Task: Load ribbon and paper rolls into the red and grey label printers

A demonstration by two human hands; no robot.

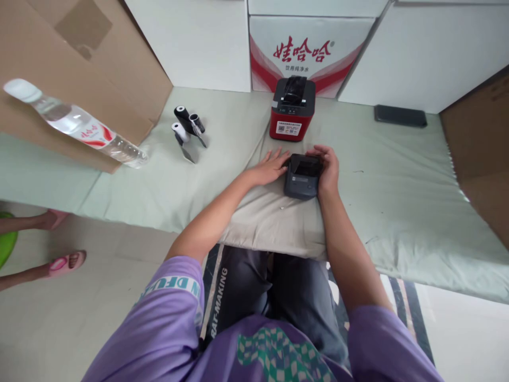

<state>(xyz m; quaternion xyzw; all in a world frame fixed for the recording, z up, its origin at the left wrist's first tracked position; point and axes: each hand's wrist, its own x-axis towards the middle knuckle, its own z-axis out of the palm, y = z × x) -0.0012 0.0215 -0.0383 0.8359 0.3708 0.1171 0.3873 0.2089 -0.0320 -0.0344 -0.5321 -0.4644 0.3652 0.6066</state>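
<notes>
Your left hand [271,167]: spread flat, dark box's [301,189] 9 o'clock | your right hand [329,168]: bent round 3 o'clock, can't tell if holding

The left arm [218,211] is slanting forward and inward, and the left hand [271,167] is lying low, palm down, its fingers loosely spread and pointing forward and to the right. The right arm [347,241] is leaning inward too, while the right hand [330,171] is curving, its fingers bending leftward; its thumb is not showing clearly, so its grip is hard to judge.
</notes>
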